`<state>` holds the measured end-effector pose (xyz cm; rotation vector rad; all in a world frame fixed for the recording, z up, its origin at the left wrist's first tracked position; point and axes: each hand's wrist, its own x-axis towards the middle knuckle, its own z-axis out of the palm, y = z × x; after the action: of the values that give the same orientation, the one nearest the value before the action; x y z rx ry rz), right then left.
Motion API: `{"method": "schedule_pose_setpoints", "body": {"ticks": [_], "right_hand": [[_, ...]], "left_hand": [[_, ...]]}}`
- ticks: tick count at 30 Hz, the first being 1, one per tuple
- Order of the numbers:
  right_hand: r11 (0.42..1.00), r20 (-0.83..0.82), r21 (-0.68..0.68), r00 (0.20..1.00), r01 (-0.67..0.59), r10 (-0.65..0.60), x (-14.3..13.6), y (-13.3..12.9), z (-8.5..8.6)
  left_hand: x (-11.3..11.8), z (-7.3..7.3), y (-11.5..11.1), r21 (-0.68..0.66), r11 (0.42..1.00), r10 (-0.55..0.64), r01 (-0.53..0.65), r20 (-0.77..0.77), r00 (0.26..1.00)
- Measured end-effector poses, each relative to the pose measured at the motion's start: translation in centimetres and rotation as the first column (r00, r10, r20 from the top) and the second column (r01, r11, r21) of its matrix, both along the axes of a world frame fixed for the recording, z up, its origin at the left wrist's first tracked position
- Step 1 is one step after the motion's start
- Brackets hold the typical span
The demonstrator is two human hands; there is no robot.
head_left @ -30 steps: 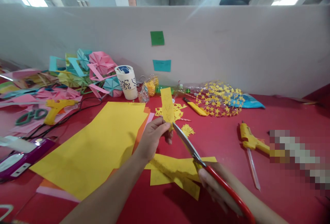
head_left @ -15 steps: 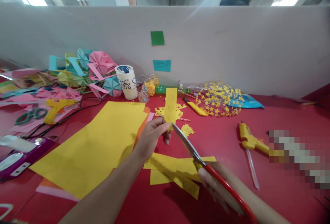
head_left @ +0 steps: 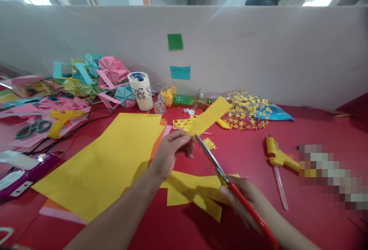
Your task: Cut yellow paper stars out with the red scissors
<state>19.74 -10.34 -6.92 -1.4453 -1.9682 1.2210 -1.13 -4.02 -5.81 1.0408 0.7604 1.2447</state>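
My left hand (head_left: 176,148) pinches a yellow paper strip (head_left: 211,115) by its lower end. The strip leans up and to the right. My right hand (head_left: 243,196) is closed around red-handled scissors (head_left: 214,162), whose blade tips meet the strip's edge beside my left fingertips. Below the hands lie several more yellow paper strips (head_left: 184,198), crossed over each other. A small heap of yellow paper stars (head_left: 209,143) rests just behind the blades, and a cut-out yellow scrap (head_left: 179,124) lies behind my left hand.
At left lie large yellow sheets (head_left: 106,158), a yellow glue gun (head_left: 64,121), green-handled scissors (head_left: 33,129) and a purple power strip (head_left: 25,177). A white tumbler (head_left: 140,92) stands at the back. Star-covered clear plastic (head_left: 247,110) and another glue gun (head_left: 277,154) are at right.
The paper strip has turned from upright to leaning right. My left hand still pinches it, and the scissors' tips have shifted slightly up and right along its edge.
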Motion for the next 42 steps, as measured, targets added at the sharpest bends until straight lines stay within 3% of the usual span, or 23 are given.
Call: {"method": "schedule_pose_setpoints", "body": {"ticks": [8,15,23,38,42], "right_hand": [[0.997,-0.034,-0.048,0.998,-0.056,0.054,0.1,0.4,-1.0],[0.994,-0.087,-0.093,0.995,-0.065,0.056,-0.1,0.0,0.6],[0.985,-0.121,-0.165,0.992,-0.052,0.032,-0.2,-0.1,1.7],[0.929,-0.209,-0.337,0.974,-0.155,0.086,0.6,0.1,0.9],[0.943,-0.196,-0.294,0.976,-0.154,0.099,0.6,0.4,0.8]], "left_hand": [[0.0,0.4,-0.1,0.016,0.997,0.07,-0.07,0.001,0.998],[0.1,0.3,-0.2,-0.032,0.995,0.091,-0.09,0.032,0.995],[-0.2,0.2,-0.1,-0.01,1.0,0.028,-0.028,0.014,1.0],[-0.3,0.3,0.0,0.003,0.999,-0.039,0.039,0.043,0.998],[-0.4,0.3,0.0,0.002,0.999,-0.048,0.048,0.042,0.998]]}}
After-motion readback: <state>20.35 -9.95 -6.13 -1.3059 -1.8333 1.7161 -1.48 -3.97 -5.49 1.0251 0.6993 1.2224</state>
